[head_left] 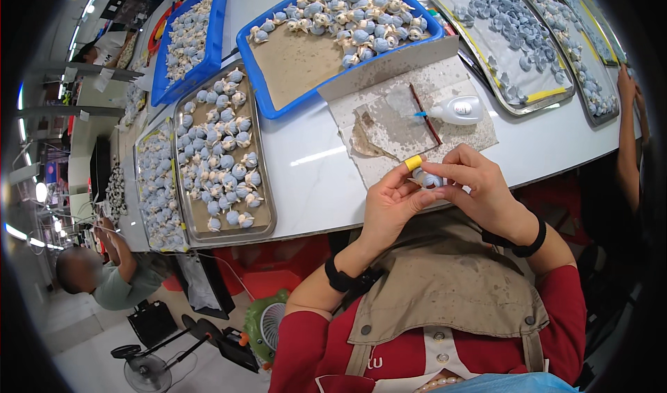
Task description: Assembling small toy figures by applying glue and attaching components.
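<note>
My left hand (390,207) and my right hand (481,188) meet in front of my apron, at the table's near edge. Between their fingertips is a small pale blue and white figure piece (429,180), partly covered by the fingers. Yellow tape wraps one finger of my left hand. Just beyond, a stained cardboard sheet (458,80) carries a white squeeze bottle (460,110) with a blue nozzle, lying on its side. A thin dark reddish stick (425,115) lies by the nozzle.
Blue trays (274,105) of small blue-and-cream figures stand at the back. A metal tray (267,219) of similar pieces is at left; another metal tray (511,105) holds loose blue parts at right. Other people work at left and far right. A green fan (267,327) stands below.
</note>
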Demonstrator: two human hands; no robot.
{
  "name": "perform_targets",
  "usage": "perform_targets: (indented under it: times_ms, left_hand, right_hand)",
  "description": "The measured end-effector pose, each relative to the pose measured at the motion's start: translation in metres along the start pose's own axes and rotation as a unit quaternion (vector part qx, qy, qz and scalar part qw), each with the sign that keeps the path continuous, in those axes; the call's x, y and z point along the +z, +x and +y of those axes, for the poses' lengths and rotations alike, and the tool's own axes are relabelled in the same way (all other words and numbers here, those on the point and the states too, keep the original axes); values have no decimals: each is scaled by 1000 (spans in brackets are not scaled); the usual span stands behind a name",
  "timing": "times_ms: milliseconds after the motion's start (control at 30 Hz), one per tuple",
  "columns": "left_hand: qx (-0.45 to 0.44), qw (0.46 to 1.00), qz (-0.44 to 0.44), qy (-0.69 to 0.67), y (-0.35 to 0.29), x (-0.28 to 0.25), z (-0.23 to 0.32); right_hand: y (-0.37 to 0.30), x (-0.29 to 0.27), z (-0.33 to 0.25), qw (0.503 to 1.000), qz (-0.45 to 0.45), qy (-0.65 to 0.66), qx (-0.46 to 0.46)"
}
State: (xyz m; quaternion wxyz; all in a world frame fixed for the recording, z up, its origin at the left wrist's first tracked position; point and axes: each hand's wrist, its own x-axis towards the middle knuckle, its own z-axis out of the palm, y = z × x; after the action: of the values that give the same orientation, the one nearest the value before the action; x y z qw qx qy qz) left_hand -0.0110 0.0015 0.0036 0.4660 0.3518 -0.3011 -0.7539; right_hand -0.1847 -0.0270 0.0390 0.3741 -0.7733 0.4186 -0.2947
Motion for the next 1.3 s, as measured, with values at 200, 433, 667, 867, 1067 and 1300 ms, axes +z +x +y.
perform_targets:
  times_ms: [200, 433, 667, 867, 1067, 1300]
  left_hand:
    - [2, 1000, -1, 19, 2, -3, -6]
    - [40, 999, 16, 5, 2, -6, -9]
    - [30, 998, 18, 45, 0, -5, -9]
    - [26, 997, 17, 67, -2, -7, -9]
    - [35, 993, 9, 114, -2, -8, -9]
    - [27, 997, 42, 51, -1, -4, -5]
  right_hand:
    - [-4, 8, 1, 993, 16, 87, 82]
    - [-11, 16, 7, 994, 70, 85, 22]
    - [-16, 20, 8, 994, 107, -6, -14]
    - [-12, 17, -9, 985, 101, -135, -22]
    - [-9, 8, 4, 999, 54, -3, -4]
    - [-12, 16, 1, 995, 94, 25, 7]
